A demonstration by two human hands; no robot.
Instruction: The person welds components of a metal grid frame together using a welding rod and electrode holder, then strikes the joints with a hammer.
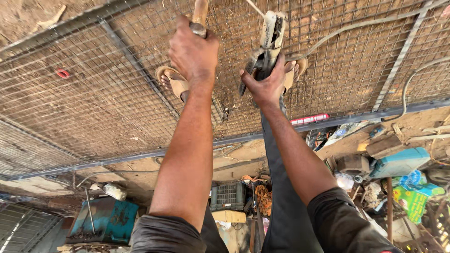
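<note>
Clenched in my right hand (268, 84) is a worn, grimy electrode holder (267, 42), its metal scuffed pale. My left hand (193, 51) wraps tight around a wooden handle (200, 11). Both hang over the rusty wire mesh panel (93, 93), my sandals (173, 82) just beyond.

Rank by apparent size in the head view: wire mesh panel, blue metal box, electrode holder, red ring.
1. wire mesh panel, by far the largest.
2. blue metal box, though it sits farther away, so its true size is unsure.
3. electrode holder, gripped in the right hand.
4. red ring, smallest.
</note>
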